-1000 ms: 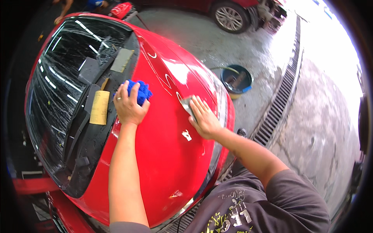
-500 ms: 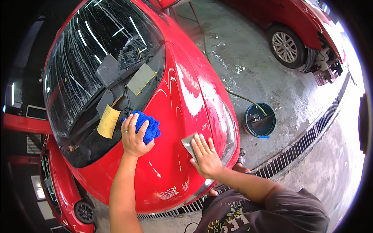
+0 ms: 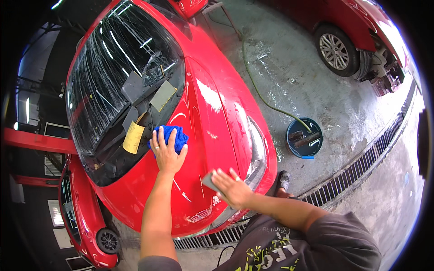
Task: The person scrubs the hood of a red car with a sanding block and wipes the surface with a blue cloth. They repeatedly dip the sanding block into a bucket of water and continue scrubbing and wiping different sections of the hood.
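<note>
My left hand [image 3: 167, 153] rests on a bunched blue microfibre cloth [image 3: 181, 139], fingers curled over it, on the red car hood [image 3: 210, 149] close to the windshield base. Lower right, my right hand [image 3: 233, 189] presses a grey sheet of sandpaper [image 3: 209, 181] to the hood near the headlight [image 3: 257, 158]. Its fingers lie over the sheet and hide part of it. Pale streaks and scuffs [image 3: 200, 216] mark the paint toward the front edge. A yellow-backed sandpaper piece [image 3: 133, 137] and a greyish one [image 3: 163, 95] lie at the windshield base.
On the wet floor to the right stands a dark bucket [image 3: 291, 149] of water, with a green hose [image 3: 266, 103] running into it. A drain grate [image 3: 343, 174] crosses the floor. Other red cars stand at upper right [image 3: 289, 18] and lower left [image 3: 83, 212].
My right hand has slid with the sandpaper toward the scuffed front of the hood. The left hand stays on the blue cloth. The whole view has shifted slightly.
</note>
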Tool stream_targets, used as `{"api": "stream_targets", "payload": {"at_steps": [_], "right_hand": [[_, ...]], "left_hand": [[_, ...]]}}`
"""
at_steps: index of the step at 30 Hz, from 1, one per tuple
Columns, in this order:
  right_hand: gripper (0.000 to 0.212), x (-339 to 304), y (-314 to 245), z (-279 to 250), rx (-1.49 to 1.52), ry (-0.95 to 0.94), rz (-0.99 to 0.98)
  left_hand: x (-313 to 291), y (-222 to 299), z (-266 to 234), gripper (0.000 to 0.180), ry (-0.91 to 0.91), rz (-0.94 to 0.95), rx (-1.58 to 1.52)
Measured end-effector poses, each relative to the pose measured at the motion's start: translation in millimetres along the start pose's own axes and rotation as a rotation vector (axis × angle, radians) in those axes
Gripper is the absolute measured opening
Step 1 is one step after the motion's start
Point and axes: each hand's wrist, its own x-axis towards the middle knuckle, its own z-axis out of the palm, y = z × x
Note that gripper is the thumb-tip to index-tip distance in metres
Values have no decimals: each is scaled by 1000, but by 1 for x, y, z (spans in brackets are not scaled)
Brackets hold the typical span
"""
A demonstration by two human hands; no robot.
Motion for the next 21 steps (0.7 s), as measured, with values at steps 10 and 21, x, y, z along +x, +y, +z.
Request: {"api": "stream_targets", "payload": {"at_steps": [10,21], "right_hand": [[32,-136,82,-67,576,861,698],[79,-164,93,-75,654,661,609]], "left_hand": [[-78,145,16,82,126,-161,-188],[69,138,41,30,341,118,-123]]}}
